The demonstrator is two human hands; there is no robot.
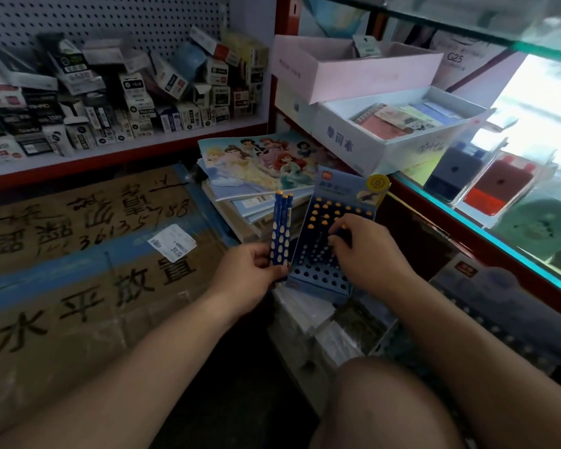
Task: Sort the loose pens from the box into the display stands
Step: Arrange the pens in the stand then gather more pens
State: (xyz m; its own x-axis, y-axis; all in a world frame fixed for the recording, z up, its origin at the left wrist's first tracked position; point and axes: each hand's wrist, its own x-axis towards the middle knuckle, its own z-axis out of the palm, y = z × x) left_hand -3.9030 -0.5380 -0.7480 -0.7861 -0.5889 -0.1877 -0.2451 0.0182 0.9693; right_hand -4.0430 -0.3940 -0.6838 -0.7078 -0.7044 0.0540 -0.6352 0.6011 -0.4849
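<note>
My left hand (pixel 251 270) grips a small bunch of blue pens (pixel 280 228) with yellow tips, held upright just left of the stand. The blue display stand (pixel 318 283) leans on a stack of paper goods. Its tiers carry rows of round holes, and several hold pens with yellow ends showing. My right hand (pixel 366 251) rests over the stand's middle rows, fingertips pinching the yellow top of one pen (pixel 342 229) standing in a hole.
A large cardboard carton (pixel 78 270) with handwritten characters lies to the left. Colouring books (pixel 259 163) are stacked behind the stand. A shelf of small boxes (pixel 110 92) runs along the back. White boxes (pixel 386 131) and a glass counter (pixel 499 222) are at right. My knee (pixel 386 409) is low.
</note>
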